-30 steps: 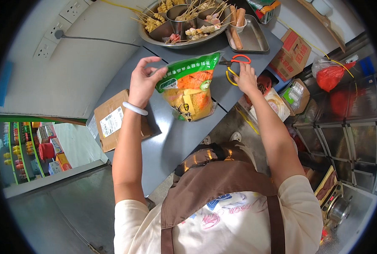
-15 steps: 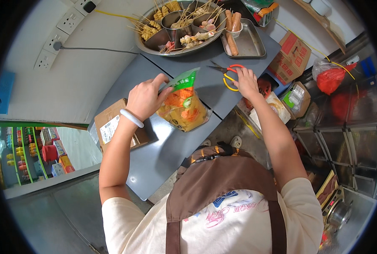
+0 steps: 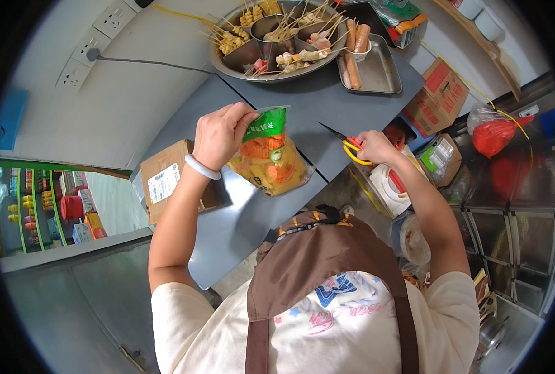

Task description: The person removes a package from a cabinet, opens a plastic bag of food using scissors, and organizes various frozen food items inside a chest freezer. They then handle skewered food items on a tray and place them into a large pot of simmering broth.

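My left hand [image 3: 222,136] is closed on the top corner of a clear plastic food bag [image 3: 277,163]. The bag has a green printed top, and orange and yellow pieces show through or are printed on its front. It rests on the grey table [image 3: 221,227], its top pulled up. To the right, my right hand [image 3: 375,148] grips the handles of a pair of scissors [image 3: 352,144] with red and yellow loops. The dark blades point up and left toward the bag, apart from it. Whether the fingers pass through the loops is hidden.
A cardboard box [image 3: 173,177] stands left of the bag. At the back sits a round divided steel pan [image 3: 284,78] of skewers, beside a metal tray [image 3: 386,78] with sausages. A red carton [image 3: 436,96] and a red bag [image 3: 494,137] are on the right.
My right hand has picked up the scissors by the handles and drawn them nearer, turning the blades. My left hand has closed on the bag's top edge and holds it more upright.
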Available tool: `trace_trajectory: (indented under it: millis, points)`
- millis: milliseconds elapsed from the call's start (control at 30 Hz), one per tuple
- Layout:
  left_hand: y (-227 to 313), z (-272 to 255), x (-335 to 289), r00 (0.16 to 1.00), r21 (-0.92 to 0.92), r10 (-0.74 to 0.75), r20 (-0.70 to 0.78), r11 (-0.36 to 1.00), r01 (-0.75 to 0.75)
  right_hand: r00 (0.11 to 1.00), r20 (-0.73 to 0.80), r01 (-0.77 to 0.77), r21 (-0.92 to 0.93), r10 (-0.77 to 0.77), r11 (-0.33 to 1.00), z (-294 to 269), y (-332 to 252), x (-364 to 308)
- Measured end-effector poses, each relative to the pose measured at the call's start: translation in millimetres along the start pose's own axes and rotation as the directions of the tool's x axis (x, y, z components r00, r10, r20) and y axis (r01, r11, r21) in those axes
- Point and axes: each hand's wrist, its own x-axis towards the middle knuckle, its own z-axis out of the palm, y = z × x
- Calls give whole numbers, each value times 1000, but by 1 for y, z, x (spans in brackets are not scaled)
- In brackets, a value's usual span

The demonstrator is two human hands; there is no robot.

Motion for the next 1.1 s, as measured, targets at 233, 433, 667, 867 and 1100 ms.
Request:
trace_trajectory:
  millis: [233,433,667,867,1100]
  points:
    - [7,-22,-1,999,-42,48,11,998,-47,895,-146,382,-244,-423,892,-68,-97,-61]
    - [28,-29,-2,988,2,144,51,990,-144,832,27,497,-478,-554,724,-105,-143,-82]
    - [36,-30,-2,981,28,183,68,982,-186,876,105,430,-614,-471,662,-103,-179,-85]
    - [29,-25,0,989,-45,149,24,988,-148,794,49,455,-709,-606,538,-100,-179,-72]
    - [26,-17,3,992,-139,113,51,985,-105,776,114,511,-689,-620,513,-82,-198,-58]
